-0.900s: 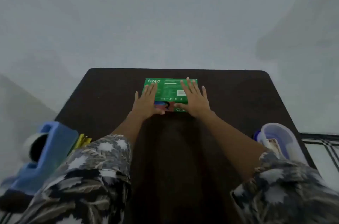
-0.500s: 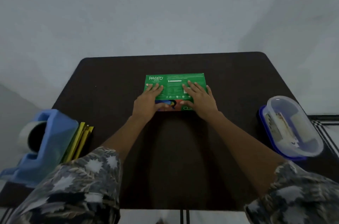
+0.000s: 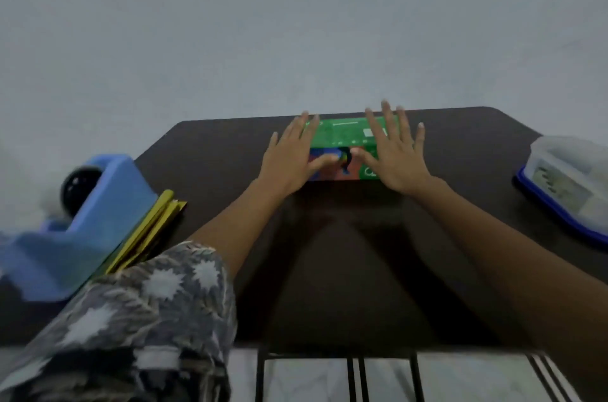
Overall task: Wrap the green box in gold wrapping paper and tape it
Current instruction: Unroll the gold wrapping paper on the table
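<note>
The green box lies flat near the far edge of the dark bench. The left hand and the right hand both rest on it, fingers straight and spread, gripping nothing. Folded gold paper lies at the left, just beside a blue tape dispenser.

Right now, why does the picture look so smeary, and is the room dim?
Head view: blur smears the whole frame, worst on the patterned sleeve and blue tape holder; the print on the green box is unreadable. Head view: the light is dim and flat, with no glare and soft shadows under the arms on the dark table. Head view: the wide lens makes the near sleeve loom large.
</note>
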A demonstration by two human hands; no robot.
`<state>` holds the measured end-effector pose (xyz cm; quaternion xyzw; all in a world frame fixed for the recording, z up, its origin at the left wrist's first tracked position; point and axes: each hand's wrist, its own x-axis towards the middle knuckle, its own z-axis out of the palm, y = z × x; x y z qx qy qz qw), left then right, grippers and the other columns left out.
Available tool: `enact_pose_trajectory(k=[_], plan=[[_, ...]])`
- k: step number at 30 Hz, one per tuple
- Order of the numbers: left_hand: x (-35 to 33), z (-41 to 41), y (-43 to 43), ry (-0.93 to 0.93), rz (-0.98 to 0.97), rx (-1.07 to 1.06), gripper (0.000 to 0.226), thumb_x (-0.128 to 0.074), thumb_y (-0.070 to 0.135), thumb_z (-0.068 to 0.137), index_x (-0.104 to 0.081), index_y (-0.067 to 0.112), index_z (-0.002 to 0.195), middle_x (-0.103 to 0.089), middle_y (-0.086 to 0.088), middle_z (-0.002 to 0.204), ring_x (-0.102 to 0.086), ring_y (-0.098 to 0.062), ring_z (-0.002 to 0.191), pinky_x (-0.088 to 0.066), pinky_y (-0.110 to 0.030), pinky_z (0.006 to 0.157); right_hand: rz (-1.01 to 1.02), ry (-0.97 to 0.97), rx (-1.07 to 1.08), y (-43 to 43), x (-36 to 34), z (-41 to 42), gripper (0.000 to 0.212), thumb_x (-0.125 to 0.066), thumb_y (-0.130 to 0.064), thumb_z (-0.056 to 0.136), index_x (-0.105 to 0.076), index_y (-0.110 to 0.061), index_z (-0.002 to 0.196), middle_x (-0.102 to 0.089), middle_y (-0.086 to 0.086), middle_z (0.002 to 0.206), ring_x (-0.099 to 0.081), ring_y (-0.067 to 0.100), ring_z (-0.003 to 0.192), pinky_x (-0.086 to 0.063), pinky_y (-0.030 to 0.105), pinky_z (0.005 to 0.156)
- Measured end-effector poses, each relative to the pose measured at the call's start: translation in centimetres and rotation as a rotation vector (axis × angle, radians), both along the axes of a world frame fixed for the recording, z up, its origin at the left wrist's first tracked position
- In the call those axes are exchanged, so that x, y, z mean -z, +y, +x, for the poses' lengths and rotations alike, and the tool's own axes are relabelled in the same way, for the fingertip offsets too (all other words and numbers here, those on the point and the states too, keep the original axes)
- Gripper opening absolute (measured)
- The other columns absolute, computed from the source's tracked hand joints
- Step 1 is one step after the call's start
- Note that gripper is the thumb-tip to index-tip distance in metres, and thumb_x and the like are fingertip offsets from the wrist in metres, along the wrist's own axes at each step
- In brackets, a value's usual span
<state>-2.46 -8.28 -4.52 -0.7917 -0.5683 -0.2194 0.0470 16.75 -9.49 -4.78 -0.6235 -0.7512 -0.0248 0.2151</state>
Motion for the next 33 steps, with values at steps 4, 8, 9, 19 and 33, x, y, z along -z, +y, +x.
enact_pose_trajectory(k=[4,8,9,19,33], plan=[[-2.4,-2.6,-9.8,-0.344,0.303,0.043,0.062,-0.056,0.038,0.092,-0.034,0.015,0.144,-0.027,-0.004,0.154,-0.021,-0.018,0.143,-0.02,-0.036,0.115,0.111,0.565,-0.094,-7.8,-1.3,-6.5,0.054,-0.051,-0.031,0.096,-0.035,-0.011,0.143,-0.033,0.008,0.15,-0.027,0.025,0.14,-0.02,0.039,0.112],[-1.3,-10.2,-18.3,-0.359,0.643,-0.098,0.06,-0.059,0.031,0.09,-0.038,0.008,0.141,-0.034,-0.01,0.15,-0.025,-0.023,0.14,-0.016,-0.044,0.117,-0.401,1.266,-0.217,-13.9,-0.9,-14.3,0.047,-0.051,-0.023,0.096,-0.042,0.003,0.135,-0.049,0.022,0.136,-0.047,0.035,0.126,-0.041,0.037,0.102],[-0.7,-12.5,-19.9,-0.4,0.716,-0.175,0.06,-0.059,0.029,0.09,-0.037,0.008,0.141,-0.034,-0.011,0.149,-0.025,-0.023,0.14,-0.015,-0.043,0.117,-0.569,1.395,-0.227,-14.9,-0.5,-16.3,0.048,-0.05,-0.023,0.097,-0.04,0.004,0.136,-0.046,0.024,0.137,-0.047,0.036,0.126,-0.043,0.036,0.098],[3.5,-24.7,-22.4,-1.069,-0.003,-0.461,0.075,-0.081,0.034,0.07,-0.046,0.008,0.132,-0.057,-0.008,0.125,-0.056,-0.024,0.11,-0.045,-0.027,0.077,-0.886,1.353,-0.128,-16.2,0.9,-29.4,0.048,-0.056,-0.026,0.094,-0.042,-0.001,0.132,-0.054,0.022,0.123,-0.063,0.031,0.093,-0.053,0.034,0.065],[1.9,-25.4,-20.6,-0.915,0.026,-0.614,0.054,-0.083,0.028,0.068,-0.06,0.005,0.112,-0.06,-0.003,0.099,-0.053,-0.018,0.083,-0.039,-0.027,0.063,-0.667,0.907,0.007,-11.8,2.1,-29.5,0.015,-0.068,-0.012,0.084,-0.054,-0.006,0.083,-0.062,0.011,0.094,-0.057,0.018,0.07,-0.044,0.026,0.047]])
